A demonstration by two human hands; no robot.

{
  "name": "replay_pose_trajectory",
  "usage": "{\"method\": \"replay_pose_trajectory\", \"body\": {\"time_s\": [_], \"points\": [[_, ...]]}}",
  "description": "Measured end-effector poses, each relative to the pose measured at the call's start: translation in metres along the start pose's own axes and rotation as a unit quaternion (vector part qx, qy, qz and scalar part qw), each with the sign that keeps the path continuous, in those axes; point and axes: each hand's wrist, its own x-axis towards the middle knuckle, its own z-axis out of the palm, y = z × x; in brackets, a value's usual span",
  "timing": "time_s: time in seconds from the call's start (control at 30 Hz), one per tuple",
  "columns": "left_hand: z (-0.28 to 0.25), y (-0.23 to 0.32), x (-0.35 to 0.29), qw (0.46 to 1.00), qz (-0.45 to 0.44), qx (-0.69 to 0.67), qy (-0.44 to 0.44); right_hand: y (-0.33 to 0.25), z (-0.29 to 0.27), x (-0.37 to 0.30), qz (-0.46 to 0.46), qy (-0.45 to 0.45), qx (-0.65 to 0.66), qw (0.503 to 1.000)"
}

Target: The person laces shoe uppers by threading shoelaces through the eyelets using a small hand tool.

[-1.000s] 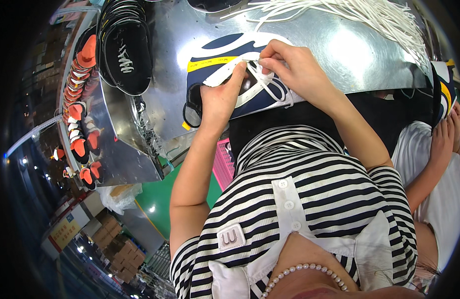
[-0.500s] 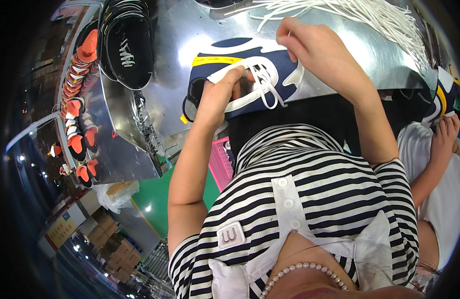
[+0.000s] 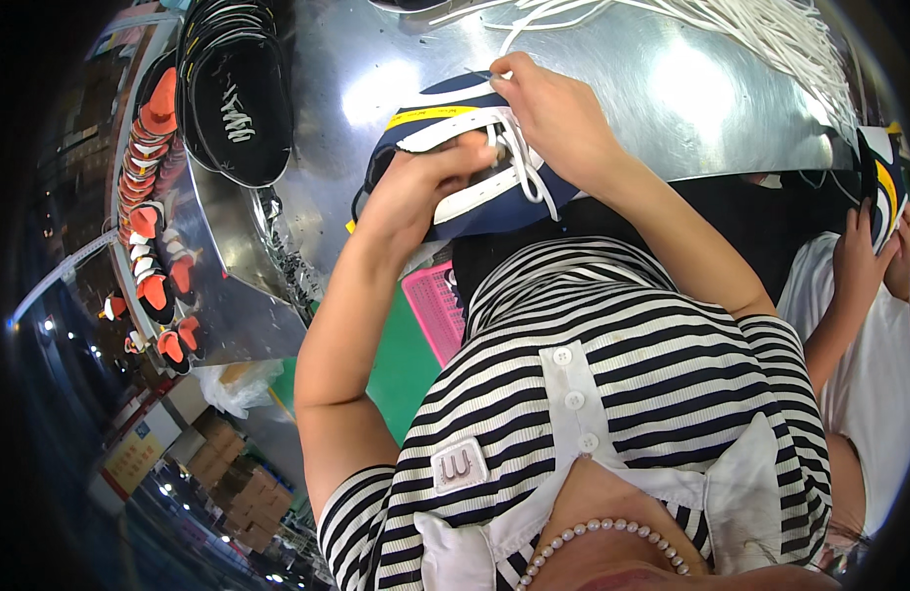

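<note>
A navy sneaker [image 3: 479,205] with white trim and a yellow stripe lies on its side at the front edge of the metal table. My left hand [image 3: 410,192] grips it by the white collar, with the thumb and fingers reaching into the opening. A white shoelace [image 3: 524,167] runs through the upper eyelets and hangs in loops toward me. Above the eyelets, my right hand [image 3: 558,113] is closed in a pinch at the shoe's far side, apparently on the lace; the fingers partly hide the lace end.
Loose white laces [image 3: 741,44] are heaped along the table's far right. Nested black shoe pieces [image 3: 240,113] stand at the left, beside a row of orange-tongued shoes [image 3: 144,192]. A pink basket [image 3: 437,310] sits below the table edge. At right, a co-worker's hands [image 3: 864,251] hold another sneaker [image 3: 880,167].
My right hand has come down and left from above the toe to the eyelets, and now pinches there. My left thumb sits deeper in the opening, and the shoe has tilted slightly.
</note>
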Motion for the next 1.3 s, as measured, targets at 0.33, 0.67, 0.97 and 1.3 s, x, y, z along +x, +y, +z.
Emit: {"method": "replay_pose_trajectory", "body": {"time_s": [0.33, 0.67, 0.97, 1.3], "points": [[0.006, -0.005, -0.080, 0.886, 0.362, 0.270, 0.104, 0.005, 0.001, 0.003, 0.034, 0.052, -0.038, 0.997], [0.029, -0.039, -0.026, 0.773, 0.337, 0.472, 0.257, -0.019, -0.040, -0.046, 0.033, -0.011, 0.203, 0.979], [0.022, -0.042, -0.024, 0.768, 0.362, 0.476, 0.229, -0.010, -0.028, -0.072, 0.019, -0.089, 0.150, 0.984], [0.015, -0.048, -0.019, 0.762, 0.421, 0.466, 0.160, -0.018, -0.010, -0.061, 0.075, -0.106, 0.180, 0.975]]}}
